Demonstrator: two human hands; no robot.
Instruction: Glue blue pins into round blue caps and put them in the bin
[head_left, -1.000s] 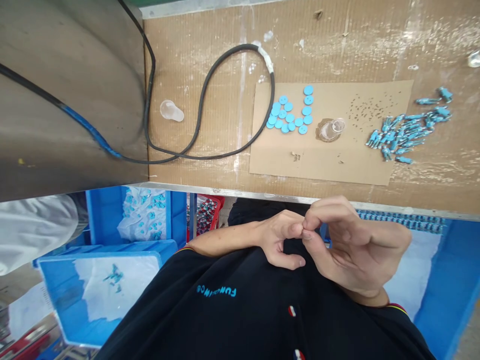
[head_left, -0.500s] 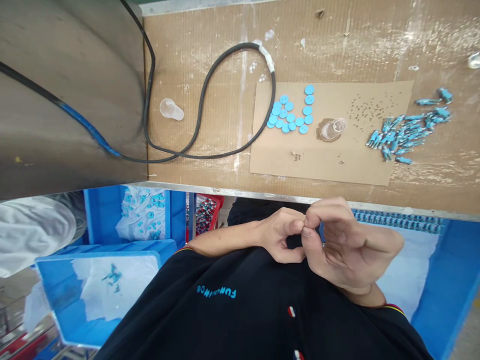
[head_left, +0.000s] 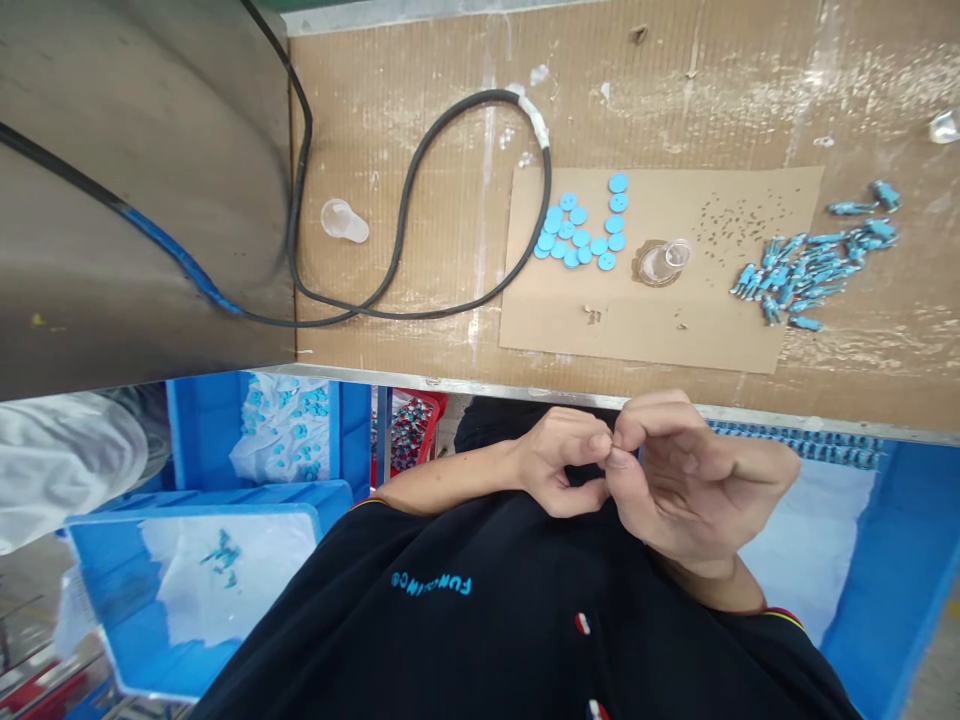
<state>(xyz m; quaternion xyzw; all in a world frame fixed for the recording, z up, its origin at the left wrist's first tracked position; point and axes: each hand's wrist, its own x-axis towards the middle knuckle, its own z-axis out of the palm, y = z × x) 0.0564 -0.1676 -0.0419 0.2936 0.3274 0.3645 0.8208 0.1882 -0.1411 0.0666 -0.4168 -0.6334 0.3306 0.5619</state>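
Note:
Just in front of the table edge, above my dark shirt, my two hands meet at the fingertips. My left hand (head_left: pixel 566 460) comes in from the left, thumb and fingers closed in a pinch. My right hand (head_left: pixel 686 485) is also pinched, its thumb and forefinger touching the left fingertips. Whatever sits between them is too small and too covered to make out. Nearest on the table is a cardboard sheet (head_left: pixel 555 325). It bears light-blue round discs (head_left: pixel 581 237), a small clear cup (head_left: pixel 677 254), tiny dark bits (head_left: pixel 739 225), and part of a pile of blue-and-silver pieces (head_left: pixel 806 270).
A black cable (head_left: pixel 409 190) loops over the table onto the cardboard's left side. A metal box (head_left: pixel 150 200) stands at left, near another clear cup (head_left: pixel 345 220). Below the table are blue bins (head_left: pixel 315 590), a red bin (head_left: pixel 435 410) and a blue tray (head_left: pixel 900 540) with parts.
Both hands stay pinched together at the fingertips, with only a slight shift of the right hand. The things on the table lie as before.

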